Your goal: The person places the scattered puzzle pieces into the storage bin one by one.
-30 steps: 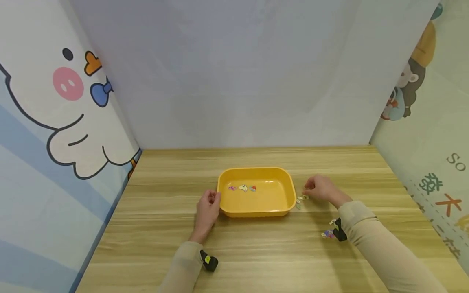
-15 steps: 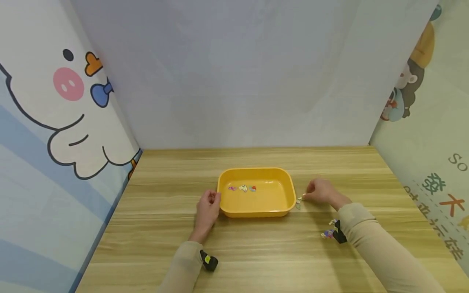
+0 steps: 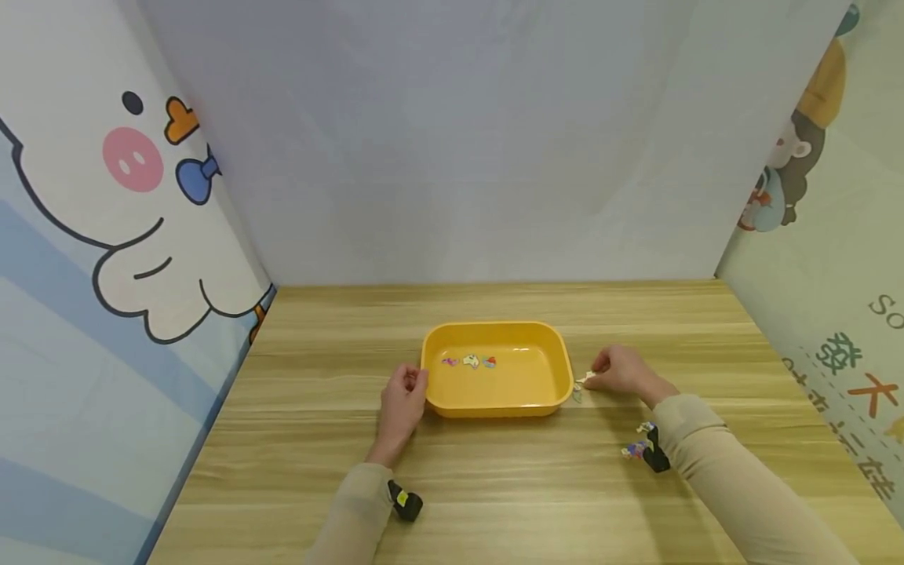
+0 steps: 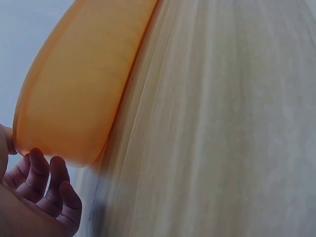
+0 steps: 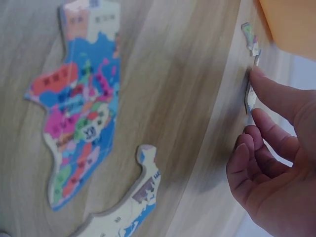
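Head view: left hand [image 3: 402,400] grips a yellow rounded-rectangular plastic tray [image 3: 497,392]; right hand [image 3: 625,370] pinches a flat, pale, printed piece [image 3: 588,377] beside it, at the wood-grain bench [image 3: 508,486]. Left wrist: the grip is on the tray's end. Right wrist: the piece looks light, stiff, best taken by its edges.

Wood-grain table [image 3: 523,486] at 6 o'clock, streaks running crosswise. Plain pale sheet [image 3: 452,141] at 12, faintly creased, down to the table's far edge. Wall [image 3: 63,392] at 9: blue bands, big white cartoon bird [image 3: 63,180] towards 10, orange beak. Wall [image 3: 862,235] at 3: pale green, printed girl [image 3: 798,157] towards 2, lettering [image 3: 840,353] just past 3. Light soft.
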`<act>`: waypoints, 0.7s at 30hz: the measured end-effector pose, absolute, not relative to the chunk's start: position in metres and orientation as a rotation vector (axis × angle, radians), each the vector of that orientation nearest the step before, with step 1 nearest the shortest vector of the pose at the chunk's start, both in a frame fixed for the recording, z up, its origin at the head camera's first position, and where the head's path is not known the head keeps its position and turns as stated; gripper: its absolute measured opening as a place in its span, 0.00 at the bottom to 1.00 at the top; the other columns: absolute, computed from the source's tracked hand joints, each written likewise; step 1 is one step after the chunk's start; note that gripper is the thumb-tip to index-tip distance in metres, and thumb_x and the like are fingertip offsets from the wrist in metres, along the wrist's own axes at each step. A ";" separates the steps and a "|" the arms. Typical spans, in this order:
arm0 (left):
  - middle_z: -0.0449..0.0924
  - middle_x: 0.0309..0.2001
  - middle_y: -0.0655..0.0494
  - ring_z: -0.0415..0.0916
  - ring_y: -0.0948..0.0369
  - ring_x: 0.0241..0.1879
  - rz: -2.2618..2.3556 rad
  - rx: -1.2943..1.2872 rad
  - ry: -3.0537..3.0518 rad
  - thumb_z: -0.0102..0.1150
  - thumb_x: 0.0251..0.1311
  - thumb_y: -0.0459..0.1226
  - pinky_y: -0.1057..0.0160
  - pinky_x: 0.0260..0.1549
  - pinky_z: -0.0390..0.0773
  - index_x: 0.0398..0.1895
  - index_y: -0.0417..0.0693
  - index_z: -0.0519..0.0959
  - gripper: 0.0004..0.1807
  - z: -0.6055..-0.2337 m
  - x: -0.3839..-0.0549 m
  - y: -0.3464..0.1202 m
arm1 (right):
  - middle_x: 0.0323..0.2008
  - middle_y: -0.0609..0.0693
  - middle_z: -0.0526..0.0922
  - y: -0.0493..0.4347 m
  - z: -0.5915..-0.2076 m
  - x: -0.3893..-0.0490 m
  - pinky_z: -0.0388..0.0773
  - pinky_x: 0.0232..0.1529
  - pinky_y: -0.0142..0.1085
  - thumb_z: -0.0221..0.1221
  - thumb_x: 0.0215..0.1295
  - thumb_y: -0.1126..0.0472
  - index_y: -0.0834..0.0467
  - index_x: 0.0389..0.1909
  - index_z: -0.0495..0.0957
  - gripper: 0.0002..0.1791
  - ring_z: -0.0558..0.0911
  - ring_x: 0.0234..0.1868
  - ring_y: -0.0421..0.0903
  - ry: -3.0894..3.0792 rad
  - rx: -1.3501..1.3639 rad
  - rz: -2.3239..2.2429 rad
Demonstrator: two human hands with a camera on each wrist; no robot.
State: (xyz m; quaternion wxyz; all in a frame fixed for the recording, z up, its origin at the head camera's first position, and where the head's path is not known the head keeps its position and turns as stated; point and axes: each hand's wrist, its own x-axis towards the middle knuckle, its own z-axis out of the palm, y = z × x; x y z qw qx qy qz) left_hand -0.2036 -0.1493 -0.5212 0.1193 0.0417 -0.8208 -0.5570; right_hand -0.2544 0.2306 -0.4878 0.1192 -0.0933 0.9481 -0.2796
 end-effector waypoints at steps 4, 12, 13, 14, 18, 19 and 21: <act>0.70 0.20 0.55 0.66 0.62 0.18 -1.633 0.116 -2.399 0.56 0.66 0.37 0.67 0.16 0.67 0.32 0.41 0.74 0.08 -0.521 -0.203 -0.149 | 0.28 0.52 0.80 0.232 -0.490 -0.255 0.75 0.38 0.43 0.73 0.47 0.60 0.67 0.32 0.79 0.17 0.77 0.33 0.50 2.771 -0.277 -0.840; 0.70 0.20 0.55 0.66 0.61 0.18 -1.651 0.127 -2.401 0.56 0.66 0.37 0.67 0.17 0.67 0.32 0.41 0.74 0.08 -0.519 -0.203 -0.149 | 0.27 0.51 0.80 0.233 -0.491 -0.256 0.75 0.36 0.42 0.72 0.48 0.61 0.66 0.30 0.79 0.15 0.77 0.32 0.49 2.759 -0.299 -0.855; 0.70 0.20 0.55 0.66 0.61 0.18 -1.649 0.125 -2.402 0.55 0.66 0.37 0.66 0.16 0.67 0.32 0.41 0.74 0.08 -0.519 -0.203 -0.149 | 0.27 0.51 0.79 0.232 -0.491 -0.256 0.75 0.37 0.42 0.72 0.48 0.61 0.66 0.30 0.78 0.15 0.77 0.32 0.48 2.754 -0.290 -0.859; 0.70 0.20 0.55 0.66 0.61 0.18 -1.652 0.126 -2.401 0.55 0.66 0.37 0.66 0.16 0.67 0.32 0.41 0.74 0.08 -0.518 -0.203 -0.149 | 0.28 0.52 0.79 0.232 -0.491 -0.256 0.75 0.37 0.42 0.72 0.49 0.61 0.66 0.30 0.78 0.15 0.77 0.32 0.49 2.748 -0.289 -0.862; 0.70 0.20 0.55 0.66 0.61 0.18 -1.650 0.128 -2.402 0.55 0.66 0.37 0.66 0.16 0.67 0.32 0.41 0.74 0.08 -0.518 -0.202 -0.150 | 0.28 0.53 0.78 0.232 -0.491 -0.255 0.74 0.36 0.41 0.72 0.49 0.62 0.65 0.30 0.76 0.15 0.76 0.32 0.49 2.738 -0.272 -0.891; 0.70 0.20 0.55 0.66 0.61 0.18 -1.652 0.130 -2.402 0.55 0.66 0.37 0.67 0.16 0.67 0.32 0.41 0.74 0.08 -0.518 -0.202 -0.150 | 0.28 0.53 0.78 0.232 -0.491 -0.255 0.74 0.35 0.41 0.72 0.49 0.62 0.66 0.30 0.76 0.15 0.76 0.32 0.49 2.737 -0.272 -0.902; 0.70 0.20 0.55 0.66 0.61 0.18 -1.656 0.129 -2.404 0.55 0.66 0.37 0.67 0.16 0.67 0.32 0.41 0.73 0.08 -0.517 -0.201 -0.150 | 0.27 0.52 0.78 0.233 -0.491 -0.254 0.73 0.34 0.40 0.72 0.48 0.62 0.65 0.30 0.76 0.15 0.76 0.31 0.48 2.741 -0.271 -0.920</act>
